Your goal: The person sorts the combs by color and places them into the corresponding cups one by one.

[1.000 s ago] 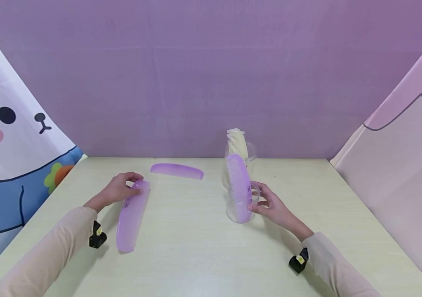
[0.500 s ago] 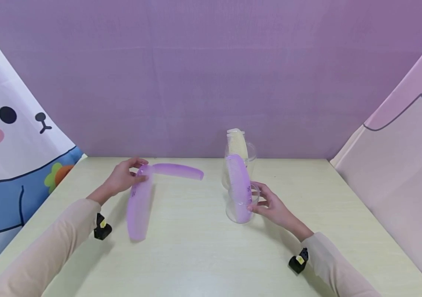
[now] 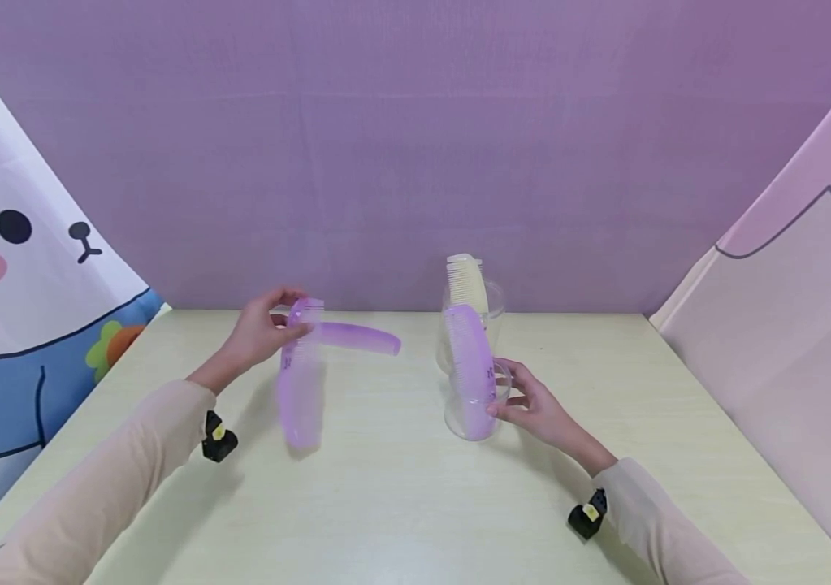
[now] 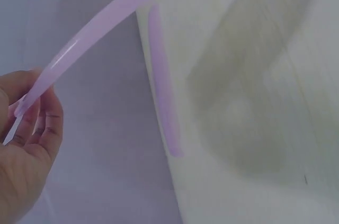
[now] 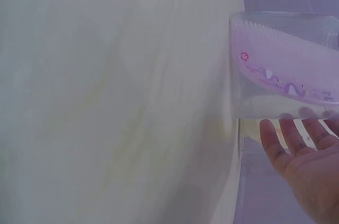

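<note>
My left hand (image 3: 257,331) pinches one end of a purple comb (image 3: 300,406), which hangs downward above the table; its length crosses the left wrist view (image 4: 87,38). Behind it, a second purple comb (image 3: 362,338) lies flat near the table's back edge. On the right, my right hand (image 3: 541,413) holds the side of a clear plastic cup (image 5: 254,106), fingers against its wall. Inside that cup a purple comb (image 3: 468,349) stands leaning, its upper part above the rim. Just behind, another clear cup (image 3: 497,299) holds a cream comb (image 3: 466,280).
The pale wooden table (image 3: 400,504) ends at a purple cloth backdrop (image 3: 386,162). Printed cloth hangs at the left (image 3: 13,325) and right (image 3: 788,325) sides. Black wrist cameras sit under both sleeves.
My left hand has lifted the purple comb and carried it right and toward the back, so it now overlaps the lying comb's end. My right hand and the cups stay put.
</note>
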`<state>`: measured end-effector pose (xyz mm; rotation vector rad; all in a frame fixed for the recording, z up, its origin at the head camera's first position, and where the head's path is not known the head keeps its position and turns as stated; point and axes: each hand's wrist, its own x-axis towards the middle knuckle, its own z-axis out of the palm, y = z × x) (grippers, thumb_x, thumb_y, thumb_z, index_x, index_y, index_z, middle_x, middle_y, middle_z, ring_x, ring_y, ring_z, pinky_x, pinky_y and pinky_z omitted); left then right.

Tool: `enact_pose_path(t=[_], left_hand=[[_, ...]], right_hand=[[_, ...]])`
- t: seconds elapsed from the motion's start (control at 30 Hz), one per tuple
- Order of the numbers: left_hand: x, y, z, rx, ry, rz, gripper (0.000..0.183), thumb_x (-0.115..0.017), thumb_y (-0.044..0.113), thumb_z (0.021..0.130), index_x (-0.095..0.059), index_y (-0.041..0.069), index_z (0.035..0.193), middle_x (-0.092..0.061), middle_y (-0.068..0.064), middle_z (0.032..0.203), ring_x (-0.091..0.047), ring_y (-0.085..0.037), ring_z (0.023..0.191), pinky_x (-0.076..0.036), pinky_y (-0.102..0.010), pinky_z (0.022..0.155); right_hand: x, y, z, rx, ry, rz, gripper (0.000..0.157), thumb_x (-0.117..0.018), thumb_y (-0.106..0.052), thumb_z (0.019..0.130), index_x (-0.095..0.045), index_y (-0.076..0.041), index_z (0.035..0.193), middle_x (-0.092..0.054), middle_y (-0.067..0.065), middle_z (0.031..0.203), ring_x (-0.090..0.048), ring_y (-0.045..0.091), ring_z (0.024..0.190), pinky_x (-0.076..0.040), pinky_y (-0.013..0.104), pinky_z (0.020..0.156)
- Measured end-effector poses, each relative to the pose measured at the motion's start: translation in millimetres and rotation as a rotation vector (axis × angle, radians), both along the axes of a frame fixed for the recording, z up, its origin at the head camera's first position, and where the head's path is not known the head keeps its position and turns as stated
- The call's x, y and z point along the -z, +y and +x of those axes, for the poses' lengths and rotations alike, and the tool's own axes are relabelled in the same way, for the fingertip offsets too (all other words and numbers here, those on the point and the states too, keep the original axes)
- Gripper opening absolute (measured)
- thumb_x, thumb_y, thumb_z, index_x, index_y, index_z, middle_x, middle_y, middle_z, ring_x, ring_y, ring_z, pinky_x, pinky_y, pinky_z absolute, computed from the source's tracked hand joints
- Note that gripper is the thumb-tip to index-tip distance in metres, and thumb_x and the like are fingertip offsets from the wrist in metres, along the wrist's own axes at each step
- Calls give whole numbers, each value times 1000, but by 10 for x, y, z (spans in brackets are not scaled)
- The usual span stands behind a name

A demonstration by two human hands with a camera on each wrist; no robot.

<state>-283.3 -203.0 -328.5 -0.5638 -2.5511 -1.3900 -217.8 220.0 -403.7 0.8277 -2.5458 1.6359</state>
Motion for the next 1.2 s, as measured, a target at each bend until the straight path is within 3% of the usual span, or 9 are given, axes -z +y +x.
enact_pose_path(t=[0.2,0.5,0.8,0.97,1.2], left_hand=[[-58,172,39,26,-8,78,49,-68,4,79,-47,1,124,-53,-19,115,-63,-29,86,-54,-19,64],[-152,421,81,52,-8,134,50,-68,8,80,-45,8,124,-51,-15,119,-61,-30,88,-56,-26,69],[-291,681,71,92,84,182,48,-69,5,78,-47,8,121,-52,-14,114,-62,-29,84,-55,-25,68],[-406,850,81,122,122,214,47,-70,6,78,-48,7,120,-52,-13,112,-62,-28,83,-56,-26,70],[-693,1104,279,174,153,281,45,-66,-3,78,-47,-2,119,-52,-20,110,-61,-32,82,-56,-27,68]], right_hand=[[4,-6,0,-2,-9,-7,65,-65,-6,82,-32,-8,138,-40,20,135,-44,44,118,-50,43,86],[-6,-15,0,5,-12,4,65,-66,-7,82,-32,-9,138,-39,18,137,-45,41,118,-49,43,86],[-21,-20,3,5,-4,8,66,-66,-7,82,-32,-8,138,-40,19,136,-46,41,117,-50,43,85],[-38,-27,12,7,-2,5,66,-66,-7,82,-32,-8,138,-41,19,135,-45,41,117,-50,42,85],[-42,-32,16,8,-6,-1,66,-66,-6,81,-32,-6,137,-40,20,136,-44,43,118,-50,43,85]])
